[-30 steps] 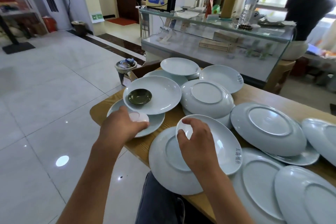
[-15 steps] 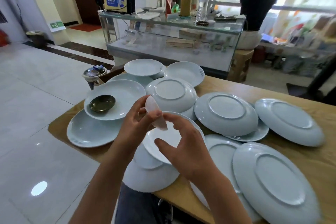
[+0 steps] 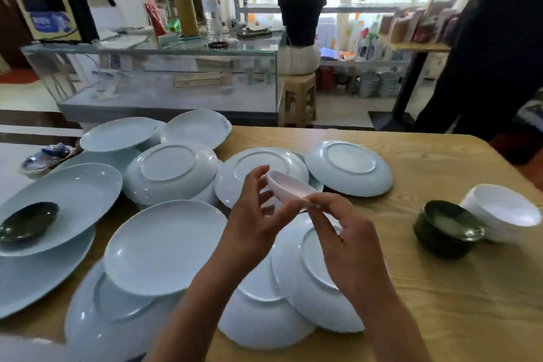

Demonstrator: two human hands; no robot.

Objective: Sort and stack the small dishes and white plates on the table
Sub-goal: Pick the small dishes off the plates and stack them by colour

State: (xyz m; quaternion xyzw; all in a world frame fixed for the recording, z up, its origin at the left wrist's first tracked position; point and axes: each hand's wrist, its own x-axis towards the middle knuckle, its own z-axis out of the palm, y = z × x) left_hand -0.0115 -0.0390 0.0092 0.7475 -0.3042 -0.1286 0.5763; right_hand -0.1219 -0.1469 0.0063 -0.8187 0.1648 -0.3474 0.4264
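While white plates (image 3: 164, 244) lie scattered and overlapping across the wooden surface (image 3: 440, 288), some face down, both hands meet above them at a small white dish (image 3: 289, 189): the right hand (image 3: 349, 247) pinches its near edge, the left hand (image 3: 255, 220) touches its far rim with loosely spread fingers. At the right stand a stack of dark dishes (image 3: 446, 229) and, touching it, a stack of white dishes (image 3: 502, 211)
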